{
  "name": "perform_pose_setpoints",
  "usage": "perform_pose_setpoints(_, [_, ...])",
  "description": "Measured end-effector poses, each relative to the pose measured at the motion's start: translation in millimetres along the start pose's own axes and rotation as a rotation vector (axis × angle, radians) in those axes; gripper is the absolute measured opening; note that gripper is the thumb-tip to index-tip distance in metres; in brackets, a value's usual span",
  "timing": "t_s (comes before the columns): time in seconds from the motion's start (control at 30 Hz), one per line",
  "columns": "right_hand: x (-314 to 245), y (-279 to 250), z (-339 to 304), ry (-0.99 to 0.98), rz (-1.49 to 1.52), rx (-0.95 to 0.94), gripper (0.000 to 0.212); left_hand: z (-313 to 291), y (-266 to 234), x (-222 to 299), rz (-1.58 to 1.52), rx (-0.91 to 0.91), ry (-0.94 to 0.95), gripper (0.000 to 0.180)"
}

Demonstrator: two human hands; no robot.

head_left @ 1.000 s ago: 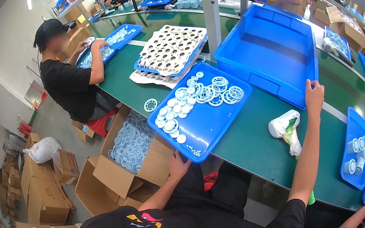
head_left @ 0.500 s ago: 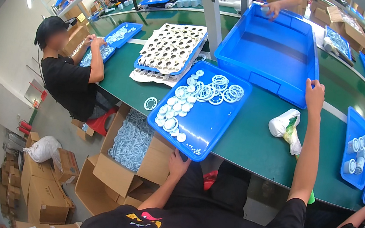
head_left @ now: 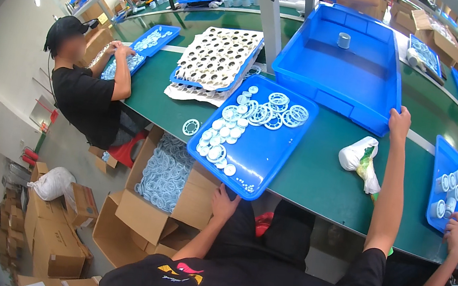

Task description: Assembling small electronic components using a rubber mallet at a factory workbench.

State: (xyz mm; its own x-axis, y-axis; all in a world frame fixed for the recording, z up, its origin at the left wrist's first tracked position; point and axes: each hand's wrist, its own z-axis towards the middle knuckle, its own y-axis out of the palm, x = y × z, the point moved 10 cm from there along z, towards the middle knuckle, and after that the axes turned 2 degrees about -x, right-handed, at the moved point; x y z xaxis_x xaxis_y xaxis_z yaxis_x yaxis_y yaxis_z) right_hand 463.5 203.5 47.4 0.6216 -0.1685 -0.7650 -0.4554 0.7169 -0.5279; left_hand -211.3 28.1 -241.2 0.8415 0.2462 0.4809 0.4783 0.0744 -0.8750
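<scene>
My right hand (head_left: 400, 121) is closed round the near right rim of a big, deep blue bin (head_left: 335, 104). Inside that bin stands one small pale-blue cup-shaped part (head_left: 344, 40), near its far side. At the table's front edge my left hand (head_left: 224, 203) has its fingers up against the near edge of a shallow blue tray (head_left: 263, 154), partly hidden beneath it. The tray juts over the table edge and holds pale-blue slotted rings (head_left: 275, 110), round caps (head_left: 224, 133) and tiny white bits (head_left: 246, 186).
Stacked pulp trays (head_left: 218, 58) lie behind my tray, with a loose ring (head_left: 190, 127) beside it. A white plastic bag (head_left: 359, 156) rests to the right. Below left, a carton (head_left: 165, 175) is full of rings. Co-workers sit around; a neighbour's hand (head_left: 454, 235) is by cup trays (head_left: 443, 157).
The co-worker's hand across the table has drawn back from the bin, leaving the pale-blue cup in it. At right, a neighbour's hand has moved up to the cup tray. My hands keep their places.
</scene>
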Motion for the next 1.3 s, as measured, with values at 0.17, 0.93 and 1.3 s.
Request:
perform_pose_setpoints(0.17, [-12,-10,-8,-0.061,-0.05,0.087,0.038,4,4,-1,-0.024,-0.016,0.01,0.096])
perform_pose_setpoints(0.93, [-33,-25,-38,-0.116,-0.047,0.096,0.039,3,4,-2,-0.028,-0.012,-0.003,0.095])
perform_pose_setpoints(1.3, [-10,-5,17,-0.119,-0.438,-0.011,0.041,6,16,-1,-0.062,-0.043,0.007,0.095])
